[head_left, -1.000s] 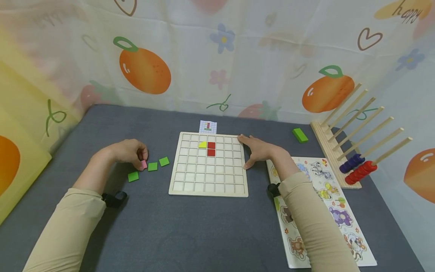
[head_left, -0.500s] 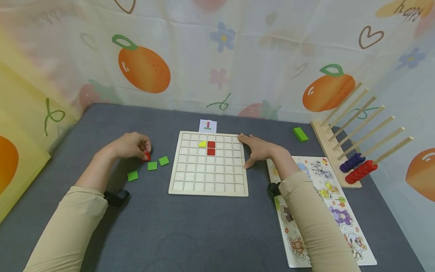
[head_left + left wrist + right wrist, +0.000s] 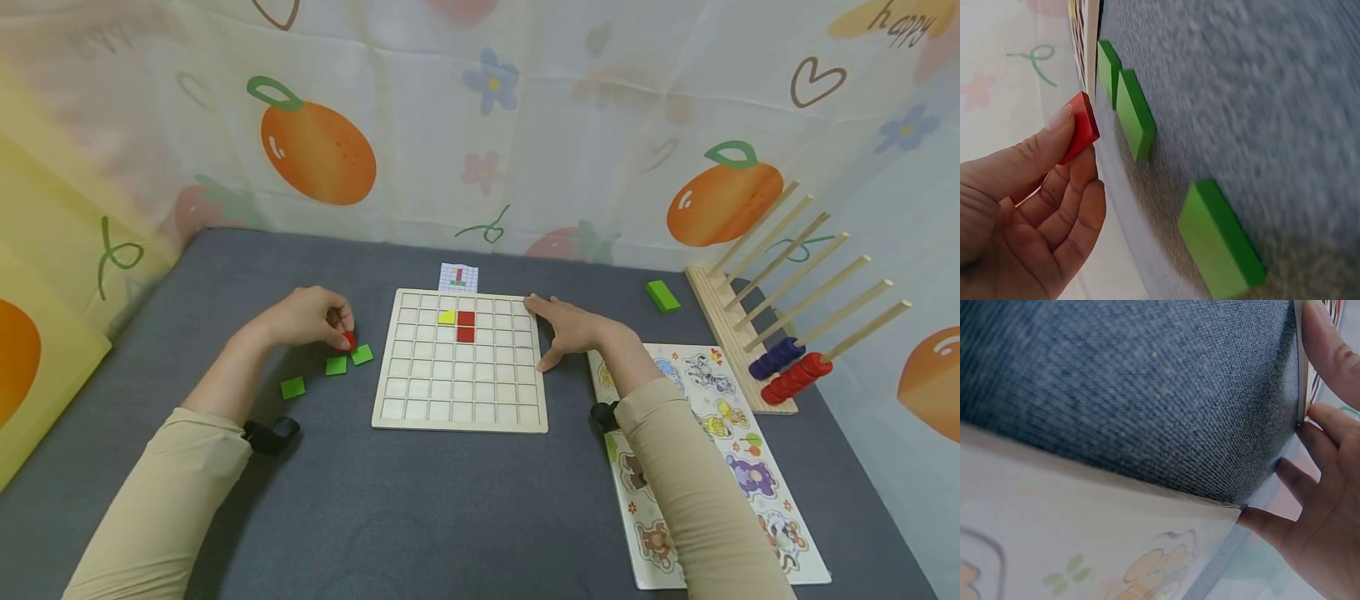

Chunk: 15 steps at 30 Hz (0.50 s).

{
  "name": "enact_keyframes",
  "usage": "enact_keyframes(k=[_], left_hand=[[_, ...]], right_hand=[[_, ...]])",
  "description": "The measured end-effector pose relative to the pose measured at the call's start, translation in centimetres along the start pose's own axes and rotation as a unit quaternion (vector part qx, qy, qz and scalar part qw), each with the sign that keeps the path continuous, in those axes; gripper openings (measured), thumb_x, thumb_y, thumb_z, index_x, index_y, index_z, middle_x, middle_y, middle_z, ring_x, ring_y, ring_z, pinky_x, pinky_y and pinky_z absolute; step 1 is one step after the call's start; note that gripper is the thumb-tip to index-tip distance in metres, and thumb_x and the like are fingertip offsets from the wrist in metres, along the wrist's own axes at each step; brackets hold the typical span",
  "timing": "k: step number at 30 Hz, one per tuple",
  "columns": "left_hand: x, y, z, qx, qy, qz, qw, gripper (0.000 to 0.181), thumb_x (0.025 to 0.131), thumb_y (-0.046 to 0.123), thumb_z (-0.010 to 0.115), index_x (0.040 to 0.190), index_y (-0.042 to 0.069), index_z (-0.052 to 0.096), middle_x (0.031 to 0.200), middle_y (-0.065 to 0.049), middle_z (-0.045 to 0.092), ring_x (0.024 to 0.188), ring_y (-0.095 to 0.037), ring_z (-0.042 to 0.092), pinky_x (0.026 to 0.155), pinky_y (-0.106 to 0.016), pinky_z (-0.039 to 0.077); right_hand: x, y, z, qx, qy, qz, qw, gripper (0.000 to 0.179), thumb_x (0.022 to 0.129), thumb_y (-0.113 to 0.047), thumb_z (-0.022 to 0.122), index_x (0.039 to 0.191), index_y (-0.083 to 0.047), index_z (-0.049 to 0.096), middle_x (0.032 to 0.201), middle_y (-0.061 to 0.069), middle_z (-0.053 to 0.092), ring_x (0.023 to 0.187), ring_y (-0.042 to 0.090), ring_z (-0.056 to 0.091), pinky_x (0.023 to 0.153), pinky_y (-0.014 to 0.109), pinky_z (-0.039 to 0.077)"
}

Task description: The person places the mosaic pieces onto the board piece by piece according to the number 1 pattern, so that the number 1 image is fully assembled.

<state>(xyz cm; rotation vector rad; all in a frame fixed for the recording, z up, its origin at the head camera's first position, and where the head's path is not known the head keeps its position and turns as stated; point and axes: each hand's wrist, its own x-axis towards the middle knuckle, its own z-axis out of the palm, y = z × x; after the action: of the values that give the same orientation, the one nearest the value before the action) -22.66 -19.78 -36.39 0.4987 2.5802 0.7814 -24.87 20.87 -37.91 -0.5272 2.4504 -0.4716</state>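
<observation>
Between thumb and fingertips my left hand (image 3: pixel 306 318) pinches a red square tile (image 3: pixel 1082 128), lifted above the dark cloth. Two green tiles (image 3: pixel 336 366) lie just below and beside that hand, and a third green tile (image 3: pixel 293 387) lies nearer to me on the left. A pale wooden grid board (image 3: pixel 441 410) occupies the table's middle. Two red tiles (image 3: pixel 466 327) sit one under the other in its cells, with a yellow tile (image 3: pixel 447 317) left of the upper one. My right hand (image 3: pixel 573 332) rests spread against the board's right edge, thumb low, fingers at the far corner.
A small printed pattern card (image 3: pixel 459 278) lies behind the board. To the right are an animal picture board (image 3: pixel 630 517) under my forearm, a green block (image 3: pixel 662 297) and a wooden peg rack (image 3: pixel 738 342) with blue and red beads.
My left hand has picked up the red tile from beside the green ones and carried it rightward and slightly away from me. My right hand stays at the board's edge.
</observation>
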Motion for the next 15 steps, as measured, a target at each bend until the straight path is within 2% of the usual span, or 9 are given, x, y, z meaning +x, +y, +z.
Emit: enact_keyframes(k=[5, 15], left_hand=[[0.5, 0.7, 0.4, -0.014, -0.003, 0.014, 0.9998, 0.011, 0.084, 0.011, 0.076, 0.089, 0.006, 0.067, 0.083, -0.005, 0.072, 0.075, -0.014, 0.062, 0.070, -0.029, 0.046], [1.7, 2.2, 1.5, -0.049, 0.013, 0.026, 0.9984, 0.012, 0.082, 0.009, 0.077, 0.087, 0.006, 0.066, 0.079, -0.005, 0.073, 0.073, -0.018, 0.067, 0.072, -0.028, 0.048]], right_hand=[[0.0, 0.0, 0.0, -0.001, -0.001, 0.002, 1.0000, 0.112, 0.078, -0.025, 0.084, 0.160, -0.014, 0.008, 0.169, 0.010, 0.001, 0.155, 0.039, -0.006, 0.123, 0.061, 0.008], [0.1, 0.2, 0.0, -0.001, 0.001, 0.001, 1.0000, 0.112, 0.078, -0.026, 0.084, 0.160, -0.015, 0.009, 0.169, 0.010, 0.002, 0.156, 0.038, -0.006, 0.123, 0.062, 0.009]])
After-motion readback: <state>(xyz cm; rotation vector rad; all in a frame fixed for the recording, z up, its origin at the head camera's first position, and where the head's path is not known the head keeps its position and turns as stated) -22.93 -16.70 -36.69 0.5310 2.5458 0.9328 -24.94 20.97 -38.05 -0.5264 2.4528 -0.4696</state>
